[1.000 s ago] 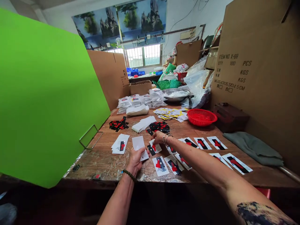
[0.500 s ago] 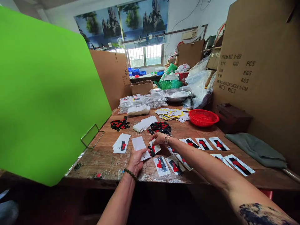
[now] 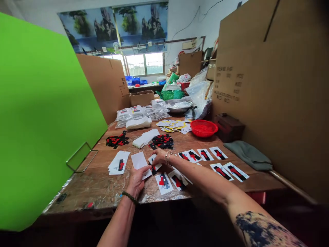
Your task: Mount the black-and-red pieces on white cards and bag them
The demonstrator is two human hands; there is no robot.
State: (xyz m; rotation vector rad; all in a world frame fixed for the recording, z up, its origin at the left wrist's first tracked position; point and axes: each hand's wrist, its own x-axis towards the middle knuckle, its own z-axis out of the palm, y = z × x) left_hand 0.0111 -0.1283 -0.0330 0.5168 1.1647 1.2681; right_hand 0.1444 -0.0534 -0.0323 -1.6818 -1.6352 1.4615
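Note:
My left hand (image 3: 138, 176) is closed on a blank white card (image 3: 139, 159), thumb on top, held low over the table's near part. Just right of it, my right hand (image 3: 159, 156) reaches across, its fingers bent down at a small white card (image 3: 156, 163) with a black-and-red piece (image 3: 153, 170) at its edge. The right fingertips are partly hidden, but they seem to pinch this card. Near my wrists lie cards with black-and-red pieces on them, such as one card (image 3: 164, 184) in front. A small stack of white cards (image 3: 115, 166) lies to the left.
Behind the hands are black-and-red piles (image 3: 117, 140), (image 3: 162, 141), a white card stack (image 3: 145, 138), yellow-and-white cards (image 3: 174, 126) and a red basket (image 3: 204, 128). Bagged packs (image 3: 138, 112) stand farther back. A green panel (image 3: 51, 120) borders the left, a large carton (image 3: 267, 103) the right.
The view has turned to the right, so everything sits farther left in the picture. Both hands stay at nearly the same cards, with little visible movement of their own.

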